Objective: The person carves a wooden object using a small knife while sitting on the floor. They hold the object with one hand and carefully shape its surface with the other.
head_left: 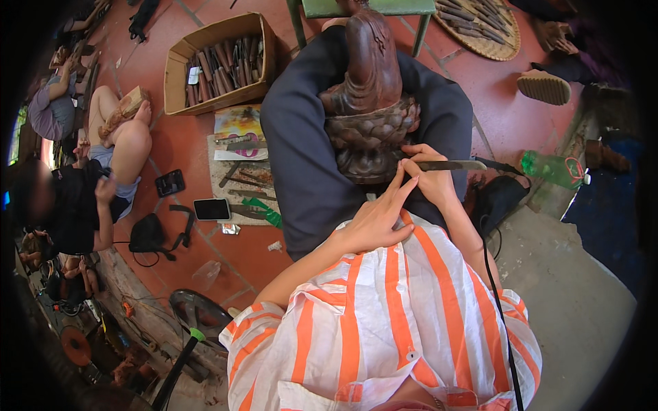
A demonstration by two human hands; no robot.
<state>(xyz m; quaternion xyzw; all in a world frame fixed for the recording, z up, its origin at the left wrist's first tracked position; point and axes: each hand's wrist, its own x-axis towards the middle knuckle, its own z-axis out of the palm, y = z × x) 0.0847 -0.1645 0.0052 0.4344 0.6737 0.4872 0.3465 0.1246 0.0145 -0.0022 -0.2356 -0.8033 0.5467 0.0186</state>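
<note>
A dark brown carved wooden statue (pixel 373 68) of a seated figure on a petalled base (pixel 377 130) stands between my knees. My right hand (pixel 433 181) grips a slim carving knife (pixel 452 165), whose long flat part sticks out to the right. The fingertips of that hand are close against the lower base, and the knife's other end is hidden there. With fingers stretched out, my left hand (pixel 377 220) reaches across to my right hand, its fingertips touching it. Nothing shows in the left hand.
A cardboard box (pixel 171 89) of carving tools sits at upper left. Beside my left leg, more blades lie on a mat (pixel 226 179), near two phones (pixel 212 209). A green bottle (pixel 548 168) lies right; a round basket (pixel 480 34) holds tools. Another person (pixel 75 205) sits left.
</note>
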